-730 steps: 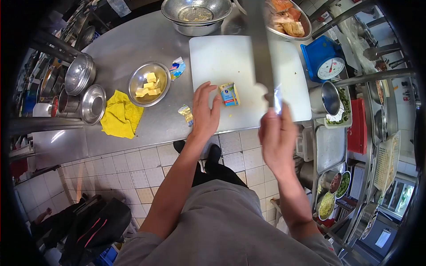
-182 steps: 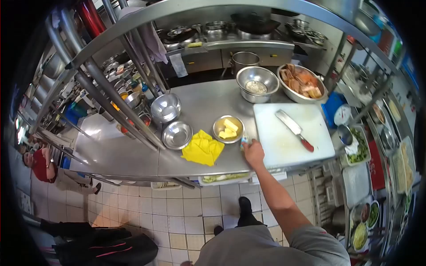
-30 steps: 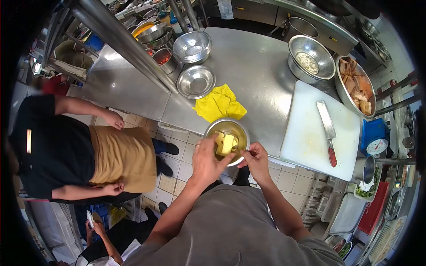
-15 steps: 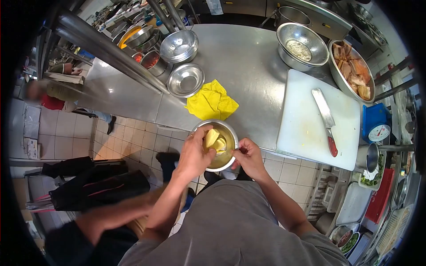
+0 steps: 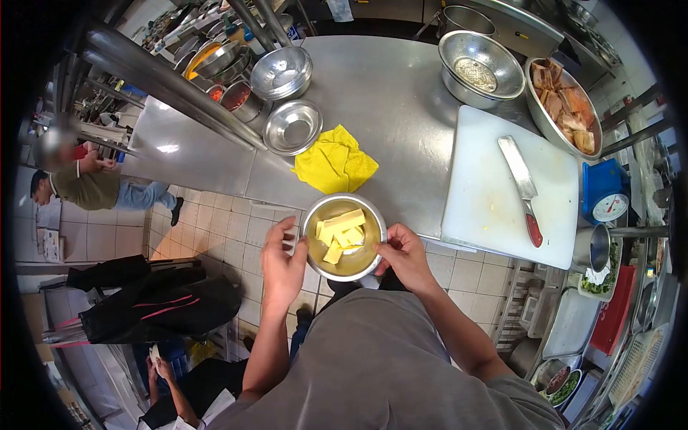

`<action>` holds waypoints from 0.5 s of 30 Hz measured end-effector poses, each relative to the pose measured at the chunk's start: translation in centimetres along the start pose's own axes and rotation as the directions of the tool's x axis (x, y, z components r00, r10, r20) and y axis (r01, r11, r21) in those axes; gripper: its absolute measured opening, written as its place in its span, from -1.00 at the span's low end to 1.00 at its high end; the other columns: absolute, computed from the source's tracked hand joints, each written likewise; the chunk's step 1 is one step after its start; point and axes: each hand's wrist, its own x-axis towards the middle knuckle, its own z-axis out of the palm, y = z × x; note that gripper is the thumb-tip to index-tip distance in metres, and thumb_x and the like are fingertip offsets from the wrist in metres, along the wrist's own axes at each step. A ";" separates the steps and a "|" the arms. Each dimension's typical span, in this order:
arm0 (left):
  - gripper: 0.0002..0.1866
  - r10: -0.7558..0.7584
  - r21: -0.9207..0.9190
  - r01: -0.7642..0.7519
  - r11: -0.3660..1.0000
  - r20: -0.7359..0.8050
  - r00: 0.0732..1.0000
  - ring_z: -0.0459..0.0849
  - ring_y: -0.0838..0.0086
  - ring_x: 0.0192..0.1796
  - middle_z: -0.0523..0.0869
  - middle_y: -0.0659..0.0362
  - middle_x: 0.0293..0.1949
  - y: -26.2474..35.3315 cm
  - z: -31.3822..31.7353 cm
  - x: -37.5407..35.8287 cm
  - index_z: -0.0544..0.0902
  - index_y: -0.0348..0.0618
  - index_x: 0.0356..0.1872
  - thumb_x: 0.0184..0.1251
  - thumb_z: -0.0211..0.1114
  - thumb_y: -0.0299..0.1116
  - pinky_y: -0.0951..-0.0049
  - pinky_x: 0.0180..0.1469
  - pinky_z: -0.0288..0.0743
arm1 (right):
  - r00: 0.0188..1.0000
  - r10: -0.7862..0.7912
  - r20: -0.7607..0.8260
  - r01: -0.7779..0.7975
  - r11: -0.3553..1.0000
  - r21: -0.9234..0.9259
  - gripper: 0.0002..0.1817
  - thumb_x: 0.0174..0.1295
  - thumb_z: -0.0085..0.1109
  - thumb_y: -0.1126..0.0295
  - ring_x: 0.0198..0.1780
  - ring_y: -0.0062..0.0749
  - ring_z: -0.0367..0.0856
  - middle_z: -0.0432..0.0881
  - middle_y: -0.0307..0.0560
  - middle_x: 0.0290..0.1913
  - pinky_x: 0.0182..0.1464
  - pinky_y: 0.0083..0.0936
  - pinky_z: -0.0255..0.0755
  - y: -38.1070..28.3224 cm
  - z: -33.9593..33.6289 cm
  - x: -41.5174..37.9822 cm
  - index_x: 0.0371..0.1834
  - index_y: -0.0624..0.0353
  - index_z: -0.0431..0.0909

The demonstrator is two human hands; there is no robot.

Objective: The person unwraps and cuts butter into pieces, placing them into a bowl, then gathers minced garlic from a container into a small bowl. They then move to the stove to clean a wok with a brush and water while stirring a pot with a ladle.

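A metal bowl (image 5: 309, 251) is held out in front of my body, just off the table's front edge. Blocks of butter (image 5: 342, 221), pale yellow and cut in several sizes, lie inside it. My right hand (image 5: 405, 259) pinches the bowl's right rim, thumb on the inside. At the left rim is my left hand (image 5: 284, 261), its fingers spread and its thumb close to or touching the bowl; nothing is in it. Just beyond the bowl, a crumpled yellow cloth (image 5: 335, 161) lies on the table.
On the steel table (image 5: 380, 86), a knife (image 5: 519, 172) rests on a white cutting board (image 5: 473, 186). Metal bowls (image 5: 292, 127) stand left, a colander (image 5: 459, 50) and a basin of meat pieces (image 5: 566, 107) right, near a blue scale (image 5: 605, 193). Co-workers (image 5: 97, 183) are at the left.
My left hand has come out of the bowl and moved left, its fingers spreading, so the butter shows fully. A co-worker's arm at lower left has drawn back. My right hand keeps the rim.
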 end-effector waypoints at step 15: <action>-0.82 -0.201 -0.722 0.373 0.582 0.316 0.927 0.66 0.52 -0.56 0.71 0.11 -0.45 -4.8 1.6 -2.0 0.41 -0.16 -0.05 0.41 0.15 -0.56 0.53 -0.54 0.56 | 0.995 -0.055 0.085 0.058 0.997 -0.045 -0.64 0.36 0.17 0.58 -0.29 -0.54 0.65 0.65 -0.03 -0.06 -0.40 -0.58 0.61 -0.9 0.3 -0.1 0.19 0.26 0.38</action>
